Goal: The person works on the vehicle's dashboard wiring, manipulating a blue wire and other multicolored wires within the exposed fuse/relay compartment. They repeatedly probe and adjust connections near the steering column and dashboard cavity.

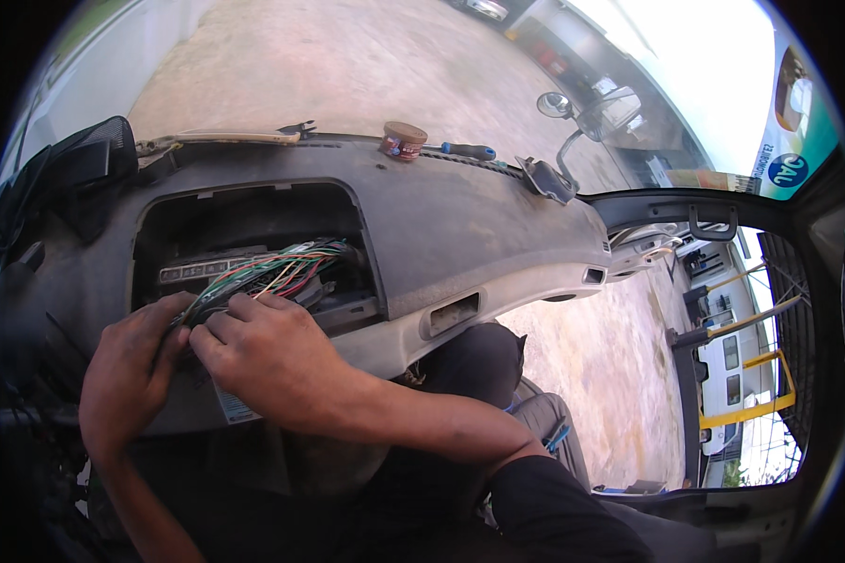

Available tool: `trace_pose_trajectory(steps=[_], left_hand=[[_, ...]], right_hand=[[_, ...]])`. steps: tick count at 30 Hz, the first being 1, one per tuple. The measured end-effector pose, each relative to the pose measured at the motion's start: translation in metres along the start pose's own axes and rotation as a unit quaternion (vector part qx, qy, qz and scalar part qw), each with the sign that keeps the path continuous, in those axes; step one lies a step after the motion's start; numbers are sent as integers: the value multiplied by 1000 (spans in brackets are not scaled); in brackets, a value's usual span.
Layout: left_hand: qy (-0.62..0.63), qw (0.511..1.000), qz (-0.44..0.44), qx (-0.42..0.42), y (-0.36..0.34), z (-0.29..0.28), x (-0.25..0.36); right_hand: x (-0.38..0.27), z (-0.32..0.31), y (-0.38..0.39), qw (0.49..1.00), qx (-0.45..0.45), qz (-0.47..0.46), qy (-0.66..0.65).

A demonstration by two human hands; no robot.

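A bundle of thin wires point(282, 267), green, white, red, yellow and black, runs out of a rectangular opening in the grey dashboard point(479, 220). My left hand point(136, 357) has its fingers closed around the lower left end of the bundle. Right beside it, my right hand point(263, 352) is curled over the same wires, its fingertips close to those of the left. The exact spot they grip is hidden behind the fingers. A row of pale connector slots point(197, 272) lies inside the opening, behind the wires.
On the dashboard top lie a small round tin point(403, 141), a screwdriver point(468, 150) with a blue and black handle, and dark pliers point(297, 128). A black mesh-like part point(84, 159) stands at far left. The open door point(714, 220) is at right.
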State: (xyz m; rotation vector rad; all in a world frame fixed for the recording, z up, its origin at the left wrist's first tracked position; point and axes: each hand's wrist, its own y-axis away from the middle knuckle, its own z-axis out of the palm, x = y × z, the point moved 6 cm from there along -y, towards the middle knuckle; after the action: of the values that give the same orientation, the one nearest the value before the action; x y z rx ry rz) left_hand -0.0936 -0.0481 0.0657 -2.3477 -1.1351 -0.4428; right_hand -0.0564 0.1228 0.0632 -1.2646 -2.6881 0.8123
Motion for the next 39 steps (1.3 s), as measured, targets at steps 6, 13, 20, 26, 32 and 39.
trace_pose_trajectory(steps=[6,13,20,26,32,39], left_hand=[[28,998,-47,-35,5,1,-13],[28,995,-52,-82,-5,1,-13],[25,997,-31,-61,-1,7,-17],[25,999,12,-37,-3,13,-17],[29,999,12,-40,-2,10,-16],[21,999,12,-46,-4,12,-14]], right_hand=[[1,-5,-7,1000,-18,7,2],[4,-10,-8,999,-24,25,-33],[1,-10,-10,999,-26,16,-10],[3,-12,-9,999,-19,22,-17],[4,-12,-9,998,-6,39,-42],[16,-11,-8,988,-24,114,-102]])
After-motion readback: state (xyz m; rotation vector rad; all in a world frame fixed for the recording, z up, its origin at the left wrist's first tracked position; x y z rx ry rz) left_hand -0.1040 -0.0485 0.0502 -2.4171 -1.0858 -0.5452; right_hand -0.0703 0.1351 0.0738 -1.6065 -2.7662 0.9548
